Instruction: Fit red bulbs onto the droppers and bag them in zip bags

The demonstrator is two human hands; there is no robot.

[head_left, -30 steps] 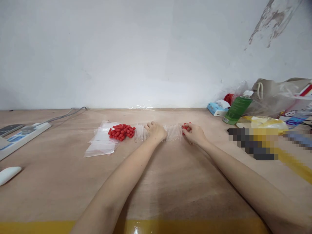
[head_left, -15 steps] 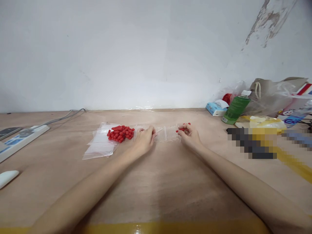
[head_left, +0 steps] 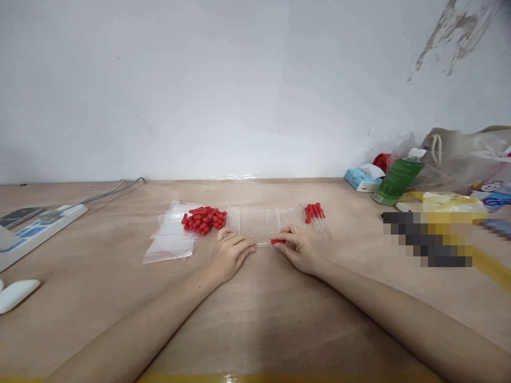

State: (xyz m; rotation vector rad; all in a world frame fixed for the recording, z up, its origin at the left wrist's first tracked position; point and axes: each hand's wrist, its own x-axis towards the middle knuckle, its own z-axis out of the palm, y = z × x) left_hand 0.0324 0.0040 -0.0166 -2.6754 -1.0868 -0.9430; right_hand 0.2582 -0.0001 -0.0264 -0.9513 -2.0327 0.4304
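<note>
1. On my feed, the left hand (head_left: 232, 254), just left of the frame's centre, has its grip pinched on a slim clear tube (head_left: 262, 244) that points right.
2. My right hand (head_left: 301, 250), right of centre, has its grip clamped on a red dropper bulb (head_left: 278, 241), just beside the tube's end (I can't tell whether they touch).
3. Behind both hands, a row of clear tubes (head_left: 259, 218) spans the middle of the tabletop (head_left: 259, 319).
4. At the row's left end I see a pile of red bulbs (head_left: 203, 220), partly over flat plastic bags (head_left: 170, 247).
5. At its right end lie several red-capped tubes (head_left: 316, 211), side by side.
6. Further out, I have a power strip (head_left: 43, 234) at far left and a green bottle (head_left: 400, 178) at right, near a blue tissue pack (head_left: 362, 178).
</note>
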